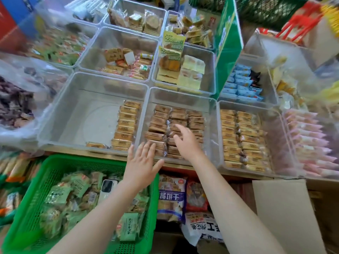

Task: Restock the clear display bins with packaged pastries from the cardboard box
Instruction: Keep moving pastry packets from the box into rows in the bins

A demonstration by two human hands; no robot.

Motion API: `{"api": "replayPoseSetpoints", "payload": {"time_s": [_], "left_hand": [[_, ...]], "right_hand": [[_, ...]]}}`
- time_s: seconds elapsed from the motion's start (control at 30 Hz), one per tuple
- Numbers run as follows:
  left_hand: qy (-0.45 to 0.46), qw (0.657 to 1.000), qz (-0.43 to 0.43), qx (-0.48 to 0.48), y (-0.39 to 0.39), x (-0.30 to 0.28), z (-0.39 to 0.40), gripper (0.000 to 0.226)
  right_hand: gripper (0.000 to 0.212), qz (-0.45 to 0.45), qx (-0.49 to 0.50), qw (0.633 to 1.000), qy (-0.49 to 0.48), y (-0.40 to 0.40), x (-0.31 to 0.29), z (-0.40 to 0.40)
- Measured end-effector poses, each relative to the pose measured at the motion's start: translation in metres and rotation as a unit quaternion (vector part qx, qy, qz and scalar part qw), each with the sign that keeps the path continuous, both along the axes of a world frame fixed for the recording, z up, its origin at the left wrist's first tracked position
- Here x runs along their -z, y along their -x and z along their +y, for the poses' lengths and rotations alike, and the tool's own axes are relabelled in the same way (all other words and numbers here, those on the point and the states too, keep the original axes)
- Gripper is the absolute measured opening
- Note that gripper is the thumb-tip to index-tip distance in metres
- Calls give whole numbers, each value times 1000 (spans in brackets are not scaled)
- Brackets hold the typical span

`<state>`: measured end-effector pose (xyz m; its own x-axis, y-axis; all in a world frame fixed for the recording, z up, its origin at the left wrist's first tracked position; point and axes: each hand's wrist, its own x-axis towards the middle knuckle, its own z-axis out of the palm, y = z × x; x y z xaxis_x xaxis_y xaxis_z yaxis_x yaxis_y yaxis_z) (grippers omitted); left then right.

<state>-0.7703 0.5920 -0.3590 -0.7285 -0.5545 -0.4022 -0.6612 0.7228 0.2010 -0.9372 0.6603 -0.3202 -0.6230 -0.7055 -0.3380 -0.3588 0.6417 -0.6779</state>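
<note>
Brown packaged pastries (176,125) lie in rows inside the middle clear bin (211,114), front row of the display. My right hand (185,142) reaches in over them, fingers loose, gripping nothing. My left hand (142,162) lies flat and spread at the bin's front edge, fingertips on a packet. Left bin (73,99) is part filled. Cardboard box (286,208) sits lower right; green basket (47,167) lower left.
</note>
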Motion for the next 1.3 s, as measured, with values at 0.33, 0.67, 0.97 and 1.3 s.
{"api": "replayPoseSetpoints", "payload": {"time_s": [0.33,0.67,0.97,1.3], "left_hand": [[-160,971,174,19,149,-87,167,52],[-369,901,200,-110,253,-53,376,89],[-427,860,204,-191,244,-48,374,82],[-450,847,219,-179,244,-58,365,55]], "right_hand": [[28,52,346,923,159,51,-68,294],[24,-128,339,913,-190,167,12,511],[32,-61,111,895,-428,155,104,509],[33,-402,244,857,211,175,-22,479]]}}
